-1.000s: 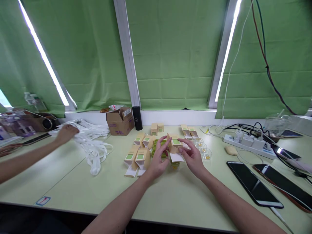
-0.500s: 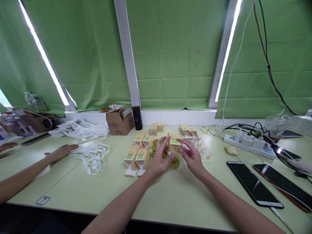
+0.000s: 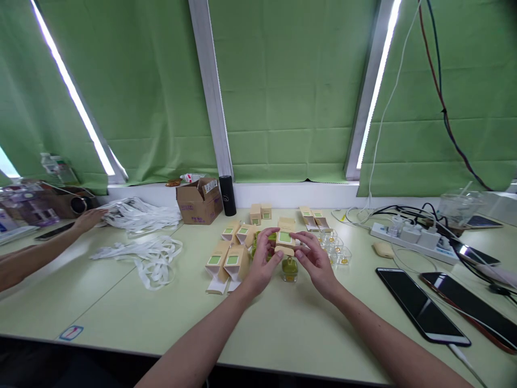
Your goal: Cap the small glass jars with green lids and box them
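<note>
Between them, my left hand point(image 3: 264, 256) and my right hand point(image 3: 315, 261) grip a small beige carton point(image 3: 286, 237) with a green label, its end flap standing out toward me. Just below the carton, a small glass jar with green contents point(image 3: 290, 269) stands on the table. Beside my left hand are more open beige cartons point(image 3: 236, 261), two of them with white flaps out. Other green jars point(image 3: 253, 249) are partly hidden behind that hand. Right of my right hand are several clear glass jars point(image 3: 342, 255) with yellowish spots.
A co-worker's arm point(image 3: 44, 248) reaches over white straps point(image 3: 139, 214) at left. A cardboard box point(image 3: 199, 202) and black cylinder point(image 3: 227, 195) stand at the back. Phones point(image 3: 422, 304), a power strip point(image 3: 416, 241) and cables lie at right.
The carton in my hands has tipped, so its labelled face and flap now show more. The co-worker's hand has moved from the nearer straps to the pile farther back.
</note>
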Available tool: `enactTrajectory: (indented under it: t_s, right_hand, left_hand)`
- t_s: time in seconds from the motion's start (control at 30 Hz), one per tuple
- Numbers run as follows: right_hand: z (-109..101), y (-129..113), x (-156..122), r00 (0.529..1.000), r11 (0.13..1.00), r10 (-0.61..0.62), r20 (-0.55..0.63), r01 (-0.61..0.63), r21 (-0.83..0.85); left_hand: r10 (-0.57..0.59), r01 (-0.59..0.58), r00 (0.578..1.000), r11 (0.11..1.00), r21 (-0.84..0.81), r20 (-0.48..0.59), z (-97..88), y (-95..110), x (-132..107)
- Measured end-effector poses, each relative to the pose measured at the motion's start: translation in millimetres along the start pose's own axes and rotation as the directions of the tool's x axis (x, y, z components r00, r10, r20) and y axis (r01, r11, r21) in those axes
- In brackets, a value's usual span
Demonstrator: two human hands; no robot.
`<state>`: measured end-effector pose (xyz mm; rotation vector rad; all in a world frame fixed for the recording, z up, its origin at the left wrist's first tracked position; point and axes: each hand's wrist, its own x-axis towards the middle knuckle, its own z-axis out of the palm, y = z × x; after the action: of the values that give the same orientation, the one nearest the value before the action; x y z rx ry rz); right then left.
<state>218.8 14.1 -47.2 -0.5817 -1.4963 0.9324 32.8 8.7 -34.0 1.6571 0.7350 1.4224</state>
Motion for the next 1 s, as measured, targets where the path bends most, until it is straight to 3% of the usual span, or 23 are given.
enactTrajectory:
  t_s: [0.33, 1.0]
  right_hand:
    - [0.0, 3.1, -2.0, 0.999, 1.0, -0.016, 0.047, 0.015, 0.022]
    - [2.6, 0.6, -2.3, 0.999, 1.0, -0.005, 0.034, 0.004, 0.022]
  left_hand:
    - [-0.009, 0.01, 0.999, 1.0, 0.012, -0.049, 0.8, 2.3, 0.7]
    - [0.029, -0.023, 0.998, 0.994, 0.105, -0.053, 1.6, 1.6, 1.0]
